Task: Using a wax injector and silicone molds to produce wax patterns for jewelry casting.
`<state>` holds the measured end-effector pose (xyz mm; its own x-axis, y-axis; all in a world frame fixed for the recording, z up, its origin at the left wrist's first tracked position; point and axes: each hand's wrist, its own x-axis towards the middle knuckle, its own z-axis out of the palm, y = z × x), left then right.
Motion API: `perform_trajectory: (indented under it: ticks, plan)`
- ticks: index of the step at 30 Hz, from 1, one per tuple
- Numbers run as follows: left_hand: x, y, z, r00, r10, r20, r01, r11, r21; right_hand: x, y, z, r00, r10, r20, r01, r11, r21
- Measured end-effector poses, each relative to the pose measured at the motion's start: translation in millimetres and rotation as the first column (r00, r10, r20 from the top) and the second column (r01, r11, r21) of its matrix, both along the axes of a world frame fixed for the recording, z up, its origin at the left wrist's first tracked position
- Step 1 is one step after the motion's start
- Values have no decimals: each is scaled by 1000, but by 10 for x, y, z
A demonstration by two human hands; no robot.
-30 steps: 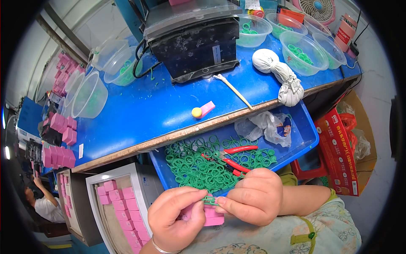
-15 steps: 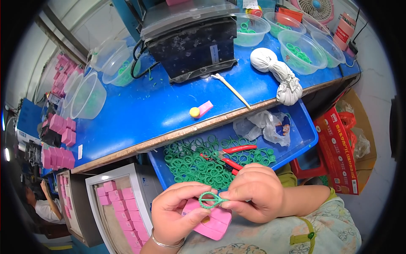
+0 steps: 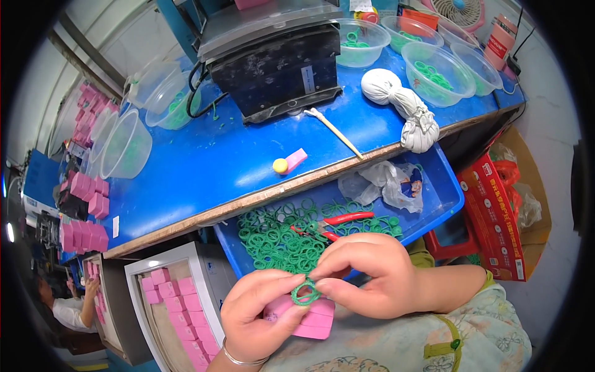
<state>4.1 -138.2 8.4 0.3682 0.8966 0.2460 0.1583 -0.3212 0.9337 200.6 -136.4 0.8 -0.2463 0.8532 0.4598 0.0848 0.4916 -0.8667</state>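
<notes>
In front of my lap, a small green ring [image 3: 303, 303] is pinched between the thumb and forefinger of my left hand [image 3: 251, 313], which wears a bangle. My right hand [image 3: 375, 276] is closed at the ring's upper right edge, thumb and forefinger on it. Beneath the ring sits a pink block [image 3: 317, 323] with seam lines, against my left fingers; whether the hidden fingers grip it I cannot tell. Just beyond my hands, many similar green rings [image 3: 273, 239] are heaped in a blue tray [image 3: 449, 195], with red-handled pliers [image 3: 350, 217] on top, partly covered by my right hand.
The blue table [image 3: 211, 167] holds a black machine [image 3: 273, 80], a stick [image 3: 334, 132], a tied white cloth bundle [image 3: 403, 108] and clear plastic bowls [image 3: 127, 146]. Pink blocks [image 3: 176, 302] lie in an open drawer at left. A red carton [image 3: 493, 217] stands right; a co-worker [image 3: 68, 310] sits far left.
The green ring has turned, its stem no longer pointing right toward my right fingers. My right hand has shifted slightly left and up. The co-worker's arm has lowered toward the drawer.
</notes>
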Motion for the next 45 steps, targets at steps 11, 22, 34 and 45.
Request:
perform_trajectory:
  ticks: [11, 22, 34, 45]
  plan:
    - [20, 42, 28, 981, 6, -194, 65, 930, 361, 46, 101, 174, 984, 114, 140, -88, 980, -178]
    - [31, 49, -1, 980, 28, -196, 47, 929, 368, 42, 100, 184, 982, 177, 69, -146, 936, -321]
    - [44, 41, -27, 981, 36, -189, 41, 919, 392, 28, 93, 145, 977, 200, -75, -211, 854, -475]
    - [39, 32, -29, 981, 42, -187, 35, 921, 388, 20, 83, 141, 978, 198, -64, -205, 865, -458]
